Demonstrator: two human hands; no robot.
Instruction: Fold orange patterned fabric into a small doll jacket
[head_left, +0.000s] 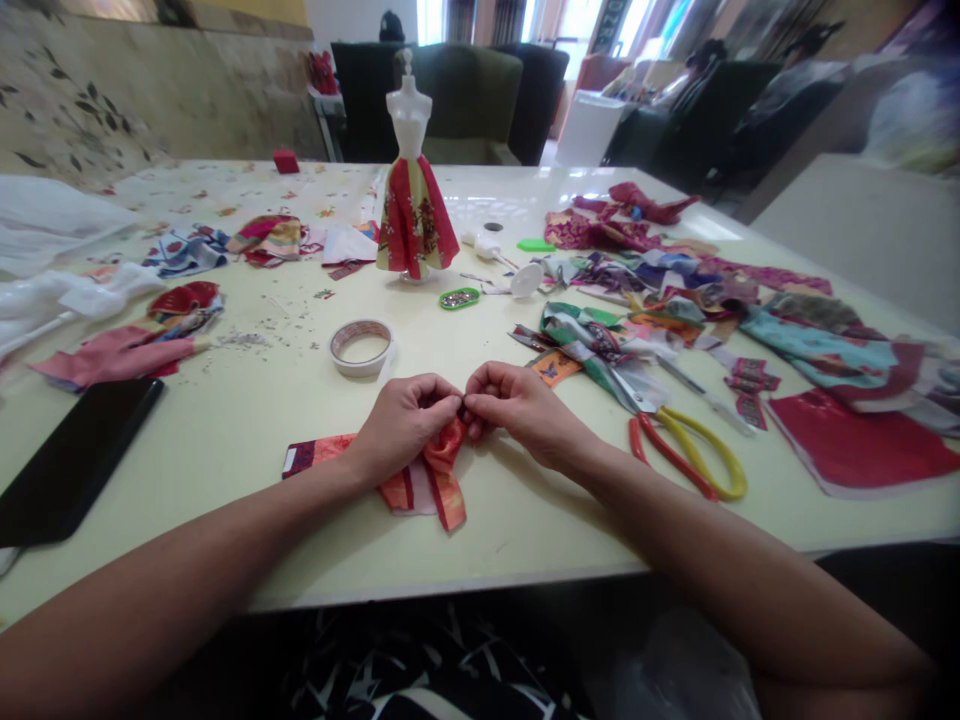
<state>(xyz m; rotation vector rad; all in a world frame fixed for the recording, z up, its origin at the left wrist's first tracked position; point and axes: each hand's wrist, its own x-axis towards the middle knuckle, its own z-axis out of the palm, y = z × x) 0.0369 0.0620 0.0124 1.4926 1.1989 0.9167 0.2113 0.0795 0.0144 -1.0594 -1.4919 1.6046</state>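
At the table's front middle, an orange-red patterned fabric piece (444,470) is bunched up, its lower end hanging down onto the table. My left hand (409,415) is closed in a pinch on its upper edge. Facing it, my right hand (517,410) pinches at the same edge, and the thumbs and fingertips of both hands meet there. What lies right between the fingertips is too small to make out. Another strip of the orange cloth (330,450) with a dark end pokes out under my left wrist. Just beyond my hands lies a roll of tape (362,347).
A small dress form (409,130) in a red and cream skirt (416,220) stands farther back. Scissors (694,450) with red and yellow handles lie right, before heaped fabric scraps (600,270). A black phone (75,460) lies left. Behind is a green tray of beads (459,298).
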